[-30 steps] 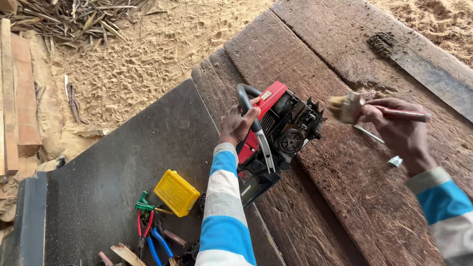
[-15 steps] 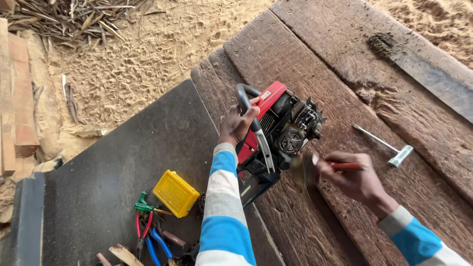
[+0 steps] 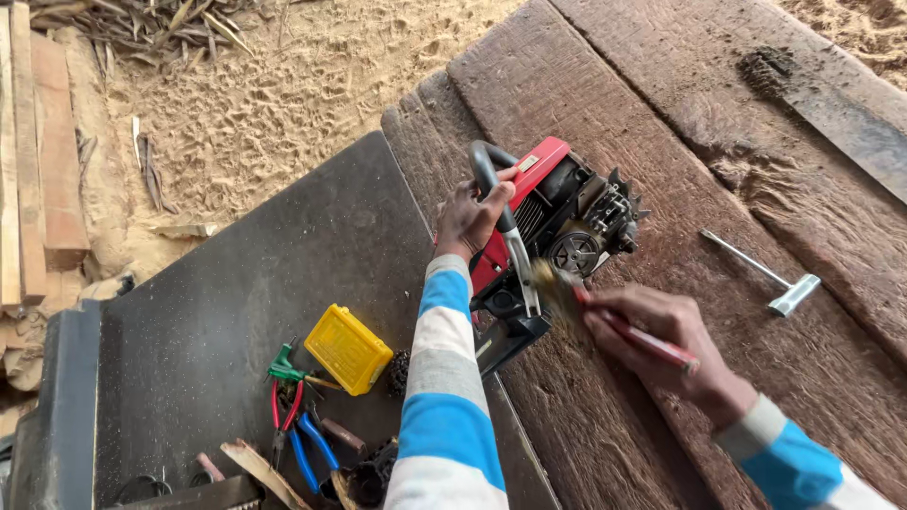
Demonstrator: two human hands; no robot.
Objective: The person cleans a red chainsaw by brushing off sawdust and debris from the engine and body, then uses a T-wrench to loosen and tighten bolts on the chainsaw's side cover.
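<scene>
a metal t-wrench (image 3: pixel 767 277) lies on the planks (image 3: pixel 661 113) beyond the right hand (image 3: pixel 661 335), and a yellow box (image 3: pixel 348 348) and pliers (image 3: pixel 293 430) sit on the dark board behind the left hand (image 3: pixel 470 219). that hand is closed around the handle of the red chainsaw engine (image 3: pixel 548 236) (resting on the planks), while the right hand pinches a red-handled brush (image 3: pixel 605 316), bristles at the engine's near side.

Yellow box (image 3: pixel 348 348), pliers with blue handles (image 3: pixel 302 444) (beside it), metal T-wrench (image 3: pixel 770 276), sawdust (image 3: pixel 274 104), stacked boards (image 3: pixel 38 161)
</scene>
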